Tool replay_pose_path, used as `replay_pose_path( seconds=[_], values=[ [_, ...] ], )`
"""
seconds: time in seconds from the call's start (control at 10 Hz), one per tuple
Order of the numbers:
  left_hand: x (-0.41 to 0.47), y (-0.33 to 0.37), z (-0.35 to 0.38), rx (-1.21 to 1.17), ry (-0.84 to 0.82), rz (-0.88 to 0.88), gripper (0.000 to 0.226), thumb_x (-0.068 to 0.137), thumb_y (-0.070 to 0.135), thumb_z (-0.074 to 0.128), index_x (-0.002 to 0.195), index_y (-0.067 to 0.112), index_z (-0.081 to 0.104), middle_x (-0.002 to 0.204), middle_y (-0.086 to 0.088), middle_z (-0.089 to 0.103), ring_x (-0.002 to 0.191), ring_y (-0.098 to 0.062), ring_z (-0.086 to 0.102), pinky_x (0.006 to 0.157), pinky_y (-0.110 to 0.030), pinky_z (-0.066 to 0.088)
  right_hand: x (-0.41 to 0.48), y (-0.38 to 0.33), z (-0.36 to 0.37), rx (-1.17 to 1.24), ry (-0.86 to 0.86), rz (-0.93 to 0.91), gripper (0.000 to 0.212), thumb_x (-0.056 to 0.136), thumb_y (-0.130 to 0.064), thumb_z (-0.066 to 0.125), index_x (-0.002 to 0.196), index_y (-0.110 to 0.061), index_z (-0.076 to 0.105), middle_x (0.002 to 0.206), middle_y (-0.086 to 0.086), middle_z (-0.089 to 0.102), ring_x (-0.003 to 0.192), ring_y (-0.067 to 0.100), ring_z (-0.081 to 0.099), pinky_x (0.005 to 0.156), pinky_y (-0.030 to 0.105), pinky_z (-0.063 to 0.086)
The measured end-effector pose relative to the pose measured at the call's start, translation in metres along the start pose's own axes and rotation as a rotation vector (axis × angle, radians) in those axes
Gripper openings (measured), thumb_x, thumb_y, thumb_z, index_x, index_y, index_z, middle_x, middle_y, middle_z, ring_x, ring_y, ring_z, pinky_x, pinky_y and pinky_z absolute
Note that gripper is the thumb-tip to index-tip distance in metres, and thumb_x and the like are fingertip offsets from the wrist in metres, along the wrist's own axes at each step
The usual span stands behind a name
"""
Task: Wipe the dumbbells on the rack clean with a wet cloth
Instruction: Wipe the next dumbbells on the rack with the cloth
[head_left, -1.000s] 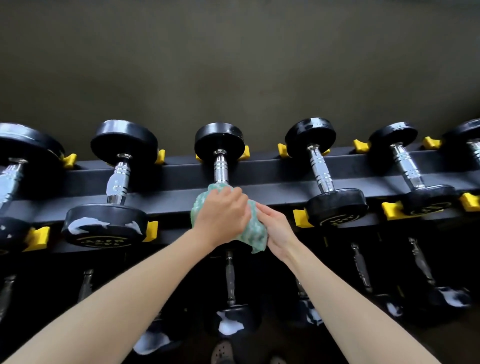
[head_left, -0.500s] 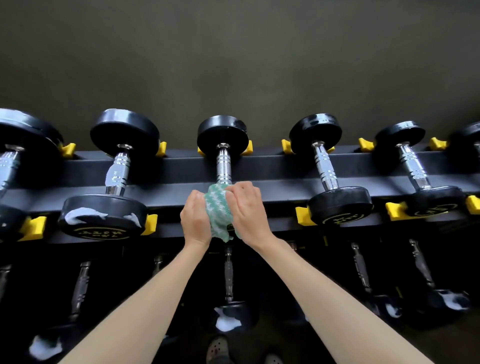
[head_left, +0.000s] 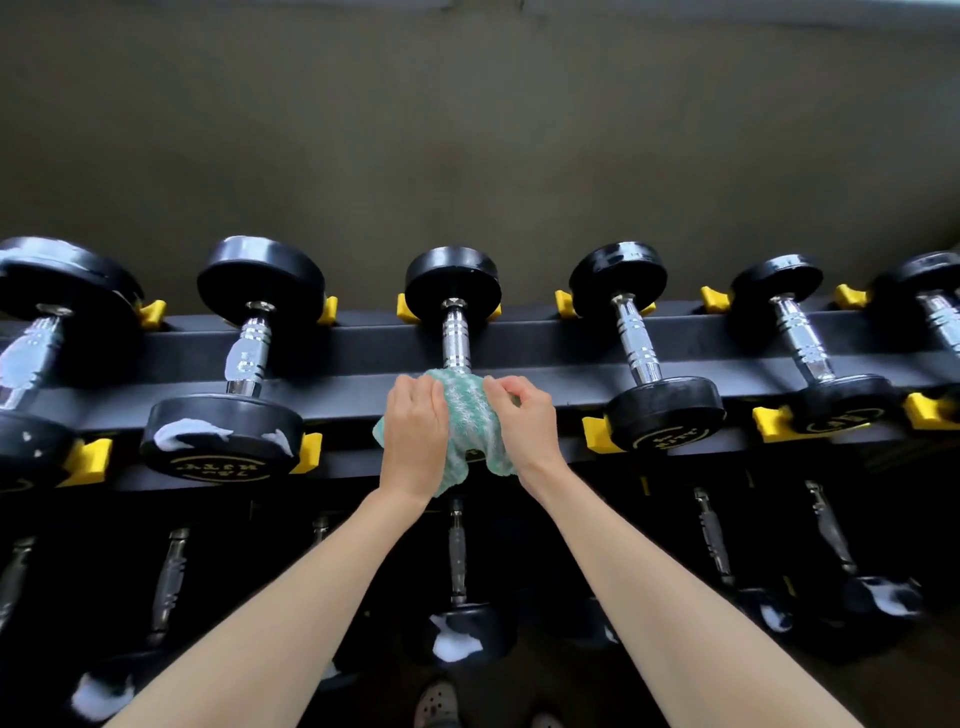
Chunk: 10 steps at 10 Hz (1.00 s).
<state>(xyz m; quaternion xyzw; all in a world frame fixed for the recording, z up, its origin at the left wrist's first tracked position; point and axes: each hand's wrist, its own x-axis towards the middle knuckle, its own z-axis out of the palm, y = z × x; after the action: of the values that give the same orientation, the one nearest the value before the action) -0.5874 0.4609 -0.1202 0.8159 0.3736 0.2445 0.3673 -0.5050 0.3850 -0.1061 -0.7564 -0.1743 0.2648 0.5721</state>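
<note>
Smears of white sit on the handle of the far-left dumbbell (head_left: 26, 364) and on the handle and near head of the second dumbbell (head_left: 228, 441). Both lie across the top tier of the black rack (head_left: 545, 338), in yellow cradles (head_left: 91, 460).

At the centre, the middle dumbbell (head_left: 456, 332) shows its far head and chrome handle. Its near head is covered by the green-and-white cloth (head_left: 467, 410), which drapes over it and hangs past the rack's front rail. The left hand (head_left: 415, 436) lies on the cloth's left half with its fingers curled over it, holding it against the hidden head (the thumb is out of sight). The right hand (head_left: 524, 421) pinches the cloth's upper right edge between thumb and bent fingers.

Right of the hands, the fourth dumbbell (head_left: 649, 364) and the fifth dumbbell (head_left: 810, 358) rest across the same tier, and a sixth dumbbell (head_left: 935, 312) is cut off by the frame edge. On the lower tier (head_left: 457, 561), more dumbbells lie in shadow, several with white smears on their near heads.
</note>
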Motion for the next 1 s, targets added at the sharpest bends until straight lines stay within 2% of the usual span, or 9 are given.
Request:
replay_pose_path(
  seconds=[0.1, 0.2, 0.3, 0.5, 0.6, 0.7, 0.8, 0.9, 1.0],
  values=[
    [0.007, -0.007, -0.009, 0.089, -0.066, 0.115, 0.007, 0.078, 0.000, 0.051, 0.078, 0.005, 0.046, 0.065, -0.013, 0.050, 0.061, -0.024, 0.046, 0.057, -0.033, 0.047, 0.001, -0.007, -0.001, -0.004, 0.027, 0.023, 0.013, 0.089, -0.020, 0.061, 0.082, -0.010, 0.068, 0.083, -0.003, 0.063, 0.080, 0.009, 0.057, 0.075, 0.018, 0.045],
    [0.021, 0.028, -0.035, 0.006, -0.174, -0.072, 0.028, 0.096, 0.007, 0.035, 0.097, -0.007, 0.058, 0.092, -0.023, 0.057, 0.091, -0.035, 0.054, 0.081, -0.041, 0.044, 0.009, -0.020, -0.006, -0.062, 0.032, -0.017, 0.018, 0.085, -0.020, 0.066, 0.071, -0.010, 0.071, 0.064, -0.011, 0.062, 0.067, 0.003, 0.056, 0.070, 0.021, 0.046],
    [0.046, 0.021, -0.033, 0.045, -0.078, 0.090, 0.018, 0.098, 0.015, 0.040, 0.090, 0.004, 0.053, 0.090, -0.006, 0.047, 0.091, -0.024, 0.046, 0.077, -0.029, 0.033, 0.023, -0.040, -0.008, -0.078, 0.076, -0.065, 0.034, 0.086, -0.022, 0.065, 0.053, -0.020, 0.057, 0.047, -0.014, 0.047, 0.051, 0.001, 0.043, 0.053, 0.011, 0.034],
    [0.120, 0.021, -0.022, 0.219, 0.033, 0.094, 0.029, 0.090, 0.021, 0.058, 0.105, -0.002, 0.050, 0.105, -0.015, 0.050, 0.098, -0.030, 0.046, 0.087, -0.034, 0.032, 0.102, -0.056, 0.014, -0.066, 0.141, 0.056, 0.015, 0.096, -0.019, 0.044, 0.098, -0.007, 0.052, 0.098, 0.006, 0.054, 0.092, 0.020, 0.049, 0.072, 0.025, 0.032],
    [0.132, 0.004, -0.014, 0.295, 0.150, -0.087, 0.031, 0.090, 0.029, 0.058, 0.100, 0.002, 0.049, 0.104, -0.014, 0.049, 0.099, -0.030, 0.046, 0.082, -0.031, 0.032, 0.124, -0.037, 0.025, -0.166, 0.192, 0.207, 0.028, 0.090, -0.017, 0.052, 0.114, -0.007, 0.043, 0.127, 0.012, 0.039, 0.115, 0.030, 0.043, 0.083, 0.030, 0.031],
    [0.136, -0.005, 0.003, 0.001, -0.100, -0.397, 0.039, 0.096, 0.039, 0.043, 0.099, 0.002, 0.052, 0.105, -0.010, 0.055, 0.107, -0.029, 0.051, 0.079, -0.029, 0.032, 0.129, -0.019, 0.032, -0.124, 0.060, 0.337, 0.032, 0.087, -0.033, 0.058, 0.108, -0.010, 0.050, 0.122, 0.009, 0.051, 0.107, 0.028, 0.052, 0.085, 0.033, 0.040],
    [0.145, -0.004, 0.022, -0.246, -0.316, -0.575, 0.056, 0.096, 0.045, 0.040, 0.127, 0.000, 0.048, 0.121, -0.009, 0.057, 0.111, -0.023, 0.053, 0.088, -0.028, 0.041, 0.136, -0.019, 0.040, 0.020, -0.172, 0.395, 0.035, 0.091, -0.035, 0.054, 0.112, -0.007, 0.060, 0.113, 0.009, 0.064, 0.104, 0.024, 0.061, 0.091, 0.039, 0.050],
    [0.150, 0.001, 0.026, -0.188, -0.301, -0.549, 0.042, 0.097, 0.033, 0.045, 0.118, -0.002, 0.051, 0.100, -0.007, 0.057, 0.088, -0.019, 0.054, 0.069, -0.028, 0.041, 0.143, -0.020, 0.040, -0.104, -0.151, 0.306, 0.024, 0.094, -0.024, 0.052, 0.083, -0.004, 0.061, 0.078, 0.010, 0.055, 0.074, 0.020, 0.051, 0.062, 0.029, 0.039],
    [0.148, 0.002, 0.020, -0.115, -0.335, -0.498, 0.031, 0.097, 0.031, 0.045, 0.079, 0.006, 0.050, 0.069, 0.000, 0.046, 0.059, -0.011, 0.041, 0.049, -0.024, 0.029, 0.142, -0.018, 0.034, -0.171, -0.184, 0.307, 0.040, 0.090, -0.030, 0.057, 0.068, 0.004, 0.058, 0.069, 0.015, 0.054, 0.068, 0.022, 0.048, 0.063, 0.037, 0.047]
  ],
)
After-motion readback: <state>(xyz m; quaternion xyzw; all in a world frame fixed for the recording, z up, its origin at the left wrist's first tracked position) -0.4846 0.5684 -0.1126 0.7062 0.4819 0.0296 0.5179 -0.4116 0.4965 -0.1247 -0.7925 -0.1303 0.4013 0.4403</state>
